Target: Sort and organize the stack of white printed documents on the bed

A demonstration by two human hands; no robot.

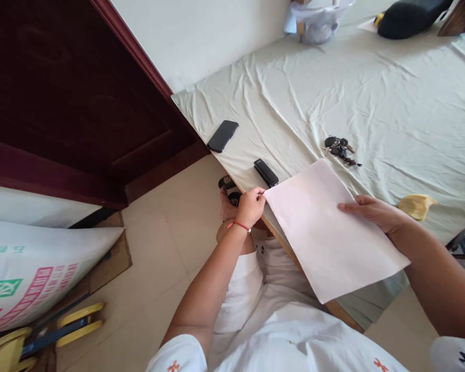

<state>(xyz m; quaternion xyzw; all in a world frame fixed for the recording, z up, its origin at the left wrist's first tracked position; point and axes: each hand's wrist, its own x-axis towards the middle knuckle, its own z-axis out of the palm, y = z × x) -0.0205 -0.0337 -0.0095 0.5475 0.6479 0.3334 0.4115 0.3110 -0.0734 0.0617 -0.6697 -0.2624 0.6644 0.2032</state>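
Table (372, 93): covered by a wrinkled pale cloth; it fills the right half of the view, its wooden edge running diagonally toward the person.
Door (62, 93): dark red-brown, on the left, behind the table's far corner.
Sack (27, 268): white with green and pink print, low left on the floor, well apart from the hands.
Paper (329, 227): a pale pink sheet, or a thin stack (I cannot tell which), lying at the table's near edge with its lower corner overhanging toward the lap.
Left hand (250, 206): pinches the paper's left corner between thumb and fingertips; a red string circles the wrist.
Right hand (372, 211): lies flat on the paper's right edge, fingers extended, pressing rather than clasping.
Phone (222, 136): black, face down near the table's left edge, apart from the paper.
Stapler (266, 172): black, just beside the pinched corner, untouched.
Keys (339, 148): a dark bunch beyond the paper's top corner.
Yellow scrap (416, 205): near the right wrist.
Step in hand: judging by the grip, squaring and steadying the paper at its corner.
Next move calls for: keeping the corner pinched and the edges aligned while one hand frees itself; the stapler lies within short reach of the left.
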